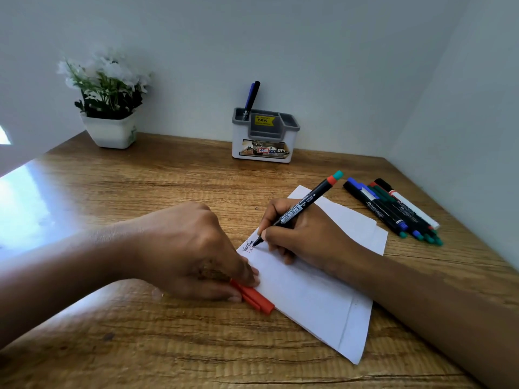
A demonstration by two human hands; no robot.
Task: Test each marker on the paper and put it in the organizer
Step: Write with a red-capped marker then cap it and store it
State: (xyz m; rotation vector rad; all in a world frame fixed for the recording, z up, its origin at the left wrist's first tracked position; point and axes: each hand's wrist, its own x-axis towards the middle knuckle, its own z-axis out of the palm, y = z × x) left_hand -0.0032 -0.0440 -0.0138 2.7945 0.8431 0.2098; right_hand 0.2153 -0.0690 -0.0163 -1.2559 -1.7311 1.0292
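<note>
Right hand (pixel 307 237) pinching marker (pixel 304 208), tip on paper (pixel 309 301), left hand (pixel 191 248) gripping red cap (pixel 259 302)

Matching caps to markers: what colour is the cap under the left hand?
Orange-red cap; head view shows it best.

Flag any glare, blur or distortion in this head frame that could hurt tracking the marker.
Head view, left: window glare washes out the wooden desk; the white flowers are soft and overexposed. Head view, edges: wide-angle bowing bends the walls and desk edge. Head view, centre: sharp, the marker in the right hand shows a clear barcode; the red cap in the left hand is crisp.
</note>
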